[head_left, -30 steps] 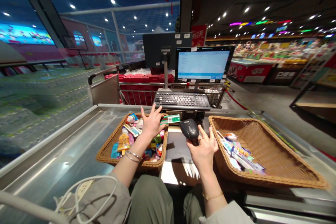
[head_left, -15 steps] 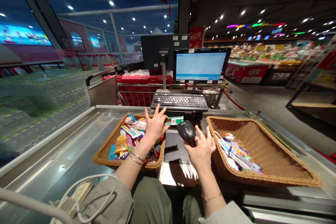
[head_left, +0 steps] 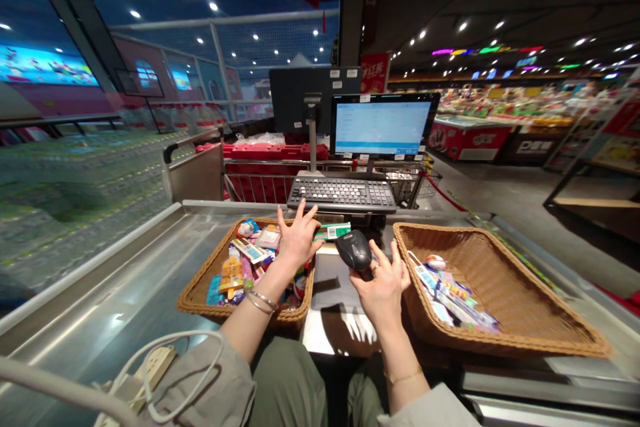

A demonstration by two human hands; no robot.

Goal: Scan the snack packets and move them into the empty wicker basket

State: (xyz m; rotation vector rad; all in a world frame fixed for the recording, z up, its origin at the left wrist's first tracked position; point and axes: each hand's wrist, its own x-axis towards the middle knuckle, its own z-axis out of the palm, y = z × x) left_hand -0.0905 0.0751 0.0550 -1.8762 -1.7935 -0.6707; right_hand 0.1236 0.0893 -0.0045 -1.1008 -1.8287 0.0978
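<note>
At the surface (head_left: 100,280) — your left fingers (head_left: 301,210) spread over the fuller basket (head_left: 200,298), right fingers (head_left: 395,260) curled on a scanner (head_left: 354,250) — fewer packets (head_left: 453,300) in right basket (head_left: 520,287).

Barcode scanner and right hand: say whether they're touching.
Touching. The head view shows the black handheld barcode scanner seated against the right hand, its lower end tucked against the fingers.

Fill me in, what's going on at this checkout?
A person is seated at a supermarket checkout counter. Their right hand holds a black handheld scanner, while their open left hand is raised over a wicker basket full of small packaged sweets. A green barcoded packet sits just beyond those fingers. A second wicker basket holds fewer packets.
</note>
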